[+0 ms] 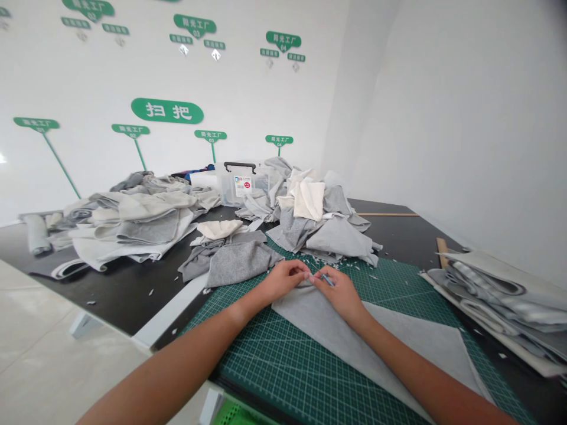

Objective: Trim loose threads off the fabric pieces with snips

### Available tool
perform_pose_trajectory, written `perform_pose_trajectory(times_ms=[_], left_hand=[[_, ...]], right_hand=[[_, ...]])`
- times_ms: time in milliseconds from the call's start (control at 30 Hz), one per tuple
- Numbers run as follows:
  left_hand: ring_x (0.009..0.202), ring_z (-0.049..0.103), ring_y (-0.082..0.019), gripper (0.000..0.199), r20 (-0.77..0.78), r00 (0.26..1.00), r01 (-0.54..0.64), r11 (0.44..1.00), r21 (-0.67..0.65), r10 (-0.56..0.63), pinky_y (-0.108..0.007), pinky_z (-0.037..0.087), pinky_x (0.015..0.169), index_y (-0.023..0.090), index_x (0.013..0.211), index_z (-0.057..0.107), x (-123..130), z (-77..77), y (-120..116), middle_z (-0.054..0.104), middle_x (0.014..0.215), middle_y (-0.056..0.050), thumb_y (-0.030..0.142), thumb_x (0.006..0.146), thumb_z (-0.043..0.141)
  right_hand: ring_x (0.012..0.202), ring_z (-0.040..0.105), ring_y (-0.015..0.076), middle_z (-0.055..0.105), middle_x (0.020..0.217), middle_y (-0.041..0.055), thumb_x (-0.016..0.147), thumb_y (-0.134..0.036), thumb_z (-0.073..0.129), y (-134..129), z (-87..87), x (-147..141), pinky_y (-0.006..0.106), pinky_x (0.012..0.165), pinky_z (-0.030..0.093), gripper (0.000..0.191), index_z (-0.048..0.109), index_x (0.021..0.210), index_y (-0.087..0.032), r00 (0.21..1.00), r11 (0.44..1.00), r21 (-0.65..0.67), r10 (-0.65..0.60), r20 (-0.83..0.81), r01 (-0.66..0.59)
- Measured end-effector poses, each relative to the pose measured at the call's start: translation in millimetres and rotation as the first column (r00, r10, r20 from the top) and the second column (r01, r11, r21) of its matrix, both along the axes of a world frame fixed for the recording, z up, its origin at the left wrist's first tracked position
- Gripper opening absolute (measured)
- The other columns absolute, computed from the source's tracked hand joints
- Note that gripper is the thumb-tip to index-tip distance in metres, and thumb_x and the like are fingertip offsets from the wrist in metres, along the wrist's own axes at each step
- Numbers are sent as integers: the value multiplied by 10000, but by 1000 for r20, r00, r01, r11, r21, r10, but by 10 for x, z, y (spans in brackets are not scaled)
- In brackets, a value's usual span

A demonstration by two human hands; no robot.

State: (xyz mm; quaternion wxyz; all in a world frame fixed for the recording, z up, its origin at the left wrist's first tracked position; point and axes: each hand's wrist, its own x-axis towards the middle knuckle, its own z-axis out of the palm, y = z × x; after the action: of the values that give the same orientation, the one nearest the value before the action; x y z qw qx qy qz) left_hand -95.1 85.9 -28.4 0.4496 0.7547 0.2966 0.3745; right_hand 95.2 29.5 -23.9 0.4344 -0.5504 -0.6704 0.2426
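Observation:
A long piece of light grey fabric (416, 327) lies across the green cutting mat (248, 348), its far end raised to both hands. My left hand (287, 280) is closed, thumb and fingers pinching that far end. Close beside it, nearly touching, my right hand (340, 295) is closed around a small blue-handled tool (326, 280). The tool's working end is hidden by the fingers, so its kind cannot be told. Small white scraps lie on the mat just beyond the hands. A folded darker grey cloth (241, 262) rests left of my left hand.
Cloth heaps stand at the back left (133, 221) and beyond the hands (310, 206). Between them sits a clear plastic box (228, 192) with a dark handle. A stack of folded fabric (500, 295) lies on the right of the black table (119, 295). A white wall is behind.

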Motion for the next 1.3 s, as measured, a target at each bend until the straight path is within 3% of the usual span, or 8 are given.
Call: perform_pose_trajectory(times_ms=[367, 500, 667, 867, 1033, 1300], left_hand=[[673, 547, -117, 230, -3, 997, 74, 997, -25, -74, -223, 413, 638, 134, 922, 701, 11, 20, -31, 647, 765, -25, 340, 873, 610], [705, 557, -121, 208, 21, 997, 71, 997, 3, -71, -224, 417, 662, 138, 926, 696, 1, 27, -28, 660, 800, -29, 323, 865, 623], [746, 561, -126, 212, 49, 998, 28, 999, 39, -30, -221, 414, 678, 130, 919, 688, -4, 26, -13, 661, 838, -39, 322, 879, 607], [682, 527, -110, 223, 71, 997, 32, 999, -29, -30, -213, 398, 634, 129, 939, 666, 5, -25, 14, 616, 778, -19, 337, 873, 619], [664, 525, -109, 237, 79, 994, 83, 992, -92, -76, -216, 399, 622, 123, 941, 665, 15, -73, 33, 609, 757, -20, 340, 847, 652], [676, 532, -111, 282, 104, 994, 32, 997, -70, -25, -211, 387, 604, 118, 965, 672, 16, -46, 41, 643, 811, -43, 375, 855, 641]], right_hand=[[665, 569, 175, 655, 736, -3, 851, -451, 627, -1, -37, 13, 261, 586, 362, 248, 617, 808, -207, 996, 999, -7, -30, 82, 31], [711, 594, 181, 677, 793, -1, 856, -440, 622, 11, -46, 2, 268, 630, 398, 231, 621, 829, -210, 998, 1000, -13, -2, 55, 2], [870, 632, 199, 706, 926, -2, 856, -405, 624, 25, -45, 1, 303, 826, 437, 193, 670, 910, -225, 999, 999, 20, 42, 34, -43], [884, 634, 224, 714, 926, 21, 861, -455, 616, 38, -51, 22, 315, 824, 440, 252, 680, 900, -214, 1000, 1000, -1, 4, 17, -4], [798, 619, 215, 694, 846, 19, 837, -481, 639, 21, -42, 14, 285, 699, 424, 275, 646, 864, -208, 998, 997, -46, -53, 44, 56], [769, 605, 177, 675, 866, -20, 876, -456, 590, -28, 3, -36, 266, 716, 411, 226, 626, 919, -237, 997, 1000, -29, 6, 76, -4]])
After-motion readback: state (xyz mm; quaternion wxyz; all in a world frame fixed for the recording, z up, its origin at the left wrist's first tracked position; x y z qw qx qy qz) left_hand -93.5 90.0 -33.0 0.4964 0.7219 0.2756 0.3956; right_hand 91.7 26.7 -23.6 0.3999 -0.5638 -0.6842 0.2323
